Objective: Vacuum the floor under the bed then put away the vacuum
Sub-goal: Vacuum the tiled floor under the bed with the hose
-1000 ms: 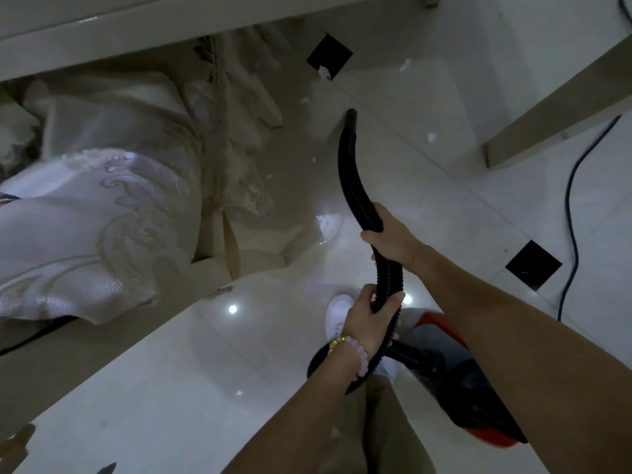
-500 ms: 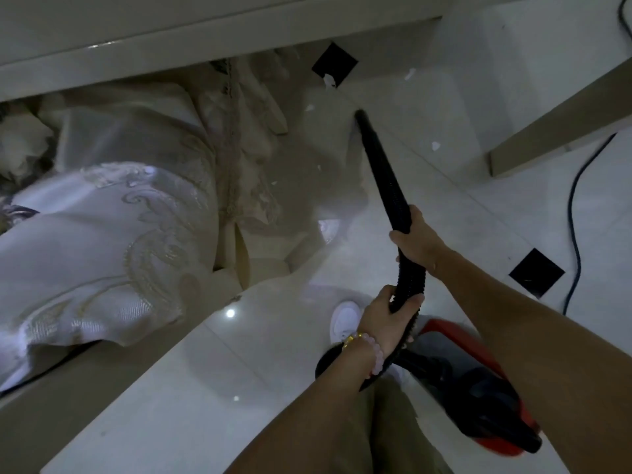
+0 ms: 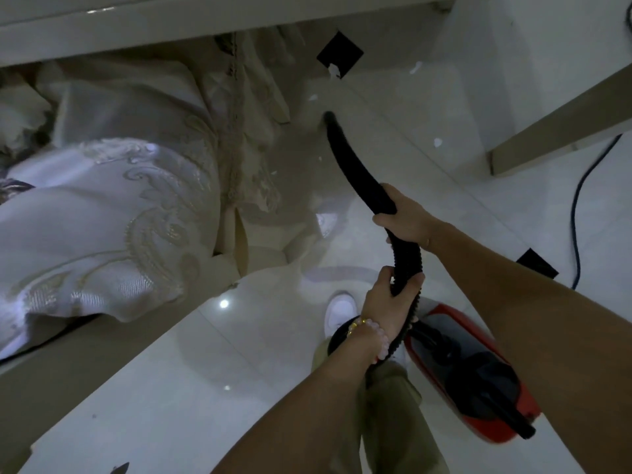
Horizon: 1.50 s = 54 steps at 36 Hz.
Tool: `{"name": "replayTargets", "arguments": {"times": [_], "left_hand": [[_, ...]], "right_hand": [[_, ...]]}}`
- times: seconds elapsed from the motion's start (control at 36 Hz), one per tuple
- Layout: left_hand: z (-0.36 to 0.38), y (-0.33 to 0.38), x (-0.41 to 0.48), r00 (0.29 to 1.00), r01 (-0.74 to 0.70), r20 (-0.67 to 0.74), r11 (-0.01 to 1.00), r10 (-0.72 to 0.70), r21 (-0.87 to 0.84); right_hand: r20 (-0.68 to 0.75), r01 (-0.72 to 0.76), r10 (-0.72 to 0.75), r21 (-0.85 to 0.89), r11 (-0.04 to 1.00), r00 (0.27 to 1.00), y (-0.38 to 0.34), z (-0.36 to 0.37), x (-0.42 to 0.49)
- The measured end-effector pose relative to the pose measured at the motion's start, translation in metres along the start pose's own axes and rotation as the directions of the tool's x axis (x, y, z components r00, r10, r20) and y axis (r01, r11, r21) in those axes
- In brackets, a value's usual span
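A black vacuum hose (image 3: 355, 169) runs from my hands out over the glossy white tile floor (image 3: 393, 107), its tip near the bed's corner. My right hand (image 3: 403, 217) grips the hose further up; my left hand (image 3: 390, 299), with a bead bracelet on the wrist, grips the ribbed part lower down. The red and black vacuum body (image 3: 478, 381) sits on the floor by my right leg. The bed (image 3: 102, 206), draped in a pale embroidered cover, fills the left side. The floor under it is hidden by the hanging cover.
Small white scraps (image 3: 437, 142) lie on the tiles beyond the hose tip. A beige furniture base (image 3: 554, 131) stands at the right, with a dark cable (image 3: 581, 200) trailing beside it. Black square tile insets (image 3: 340, 54) mark the floor. My white shoe (image 3: 340, 309) is below the hose.
The hose tip has swung left toward the bed corner and the hose now curves. Both hands keep their grip, and the view has shifted slightly.
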State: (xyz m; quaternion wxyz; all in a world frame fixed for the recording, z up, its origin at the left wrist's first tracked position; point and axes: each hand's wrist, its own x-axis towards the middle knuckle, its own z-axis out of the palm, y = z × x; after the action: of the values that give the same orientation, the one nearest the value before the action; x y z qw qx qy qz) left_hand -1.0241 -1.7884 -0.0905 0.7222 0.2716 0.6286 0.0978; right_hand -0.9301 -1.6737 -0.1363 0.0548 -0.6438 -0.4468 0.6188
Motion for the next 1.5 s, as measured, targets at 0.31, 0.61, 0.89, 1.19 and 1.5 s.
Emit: {"name": "replayTargets", "arguments": {"times": [0.31, 0.61, 0.89, 1.19, 1.5], "left_hand": [[-0.027, -0.01, 0.01, 0.999, 0.006, 0.037, 0.998, -0.003, -0.066], [-0.026, 0.0, 0.025, 1.0, 0.007, -0.006, 0.999, -0.007, -0.05], [-0.031, -0.005, 0.031, 1.0, 0.004, -0.021, 0.986, -0.008, -0.166], [-0.034, 0.001, 0.042, 1.0, 0.006, -0.016, 0.992, -0.008, -0.13], [-0.03, 0.016, 0.05, 1.0, -0.009, 0.004, 0.998, 0.01, -0.063]], "right_hand": [[-0.073, -0.087, 0.086, -0.013, 0.996, 0.994, 0.005, 0.025, 0.02], [-0.071, -0.033, 0.029, -0.046, 0.998, 0.997, -0.004, 0.015, 0.036], [0.098, 0.051, -0.04, -0.115, 0.992, 0.994, -0.02, 0.026, 0.043], [-0.046, -0.063, 0.056, -0.153, 0.986, 0.997, -0.014, 0.02, 0.05], [-0.177, -0.156, 0.136, -0.101, 0.983, 0.975, -0.007, 0.0, 0.053]]}}
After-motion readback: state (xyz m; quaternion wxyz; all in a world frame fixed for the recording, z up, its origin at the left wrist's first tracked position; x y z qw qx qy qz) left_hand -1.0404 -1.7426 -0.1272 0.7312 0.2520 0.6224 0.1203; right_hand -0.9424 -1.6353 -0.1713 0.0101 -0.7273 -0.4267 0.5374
